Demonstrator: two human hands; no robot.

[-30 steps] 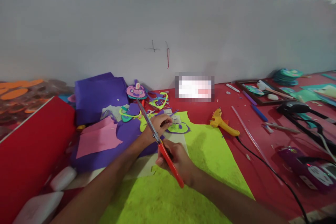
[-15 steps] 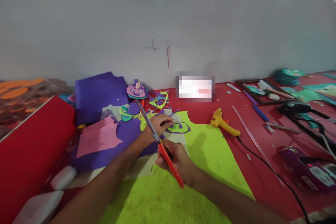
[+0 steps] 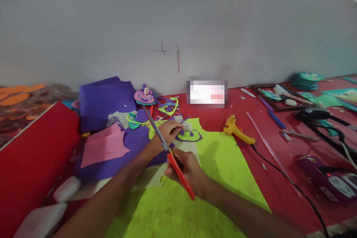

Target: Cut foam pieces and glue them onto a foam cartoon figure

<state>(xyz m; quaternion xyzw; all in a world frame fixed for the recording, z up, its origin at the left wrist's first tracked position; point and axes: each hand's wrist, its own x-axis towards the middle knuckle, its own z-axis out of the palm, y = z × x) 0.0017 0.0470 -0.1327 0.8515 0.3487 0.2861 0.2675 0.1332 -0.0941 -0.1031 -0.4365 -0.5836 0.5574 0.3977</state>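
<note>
Within right hand; scissors (diagonal, forward-left)

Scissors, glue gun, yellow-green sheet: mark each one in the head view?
Scissors (image 3: pixel 172 160): head view, upper end of the red handle, near the pivot.
Glue gun (image 3: pixel 237 132): head view, yellow body where the handle begins.
Yellow-green sheet (image 3: pixel 223 167): head view, bare surface above the right forearm.

Scissors: red handles in right hand, long metal blades slanting forward and leftward, crossing before left wrist in view; blades look closed together. Cut-out: lime, rounded, purple outline, purple spots, beside fingertips of left hand; grip unclear. Lime sheet: large, spread flat, far edge uneven.
</note>
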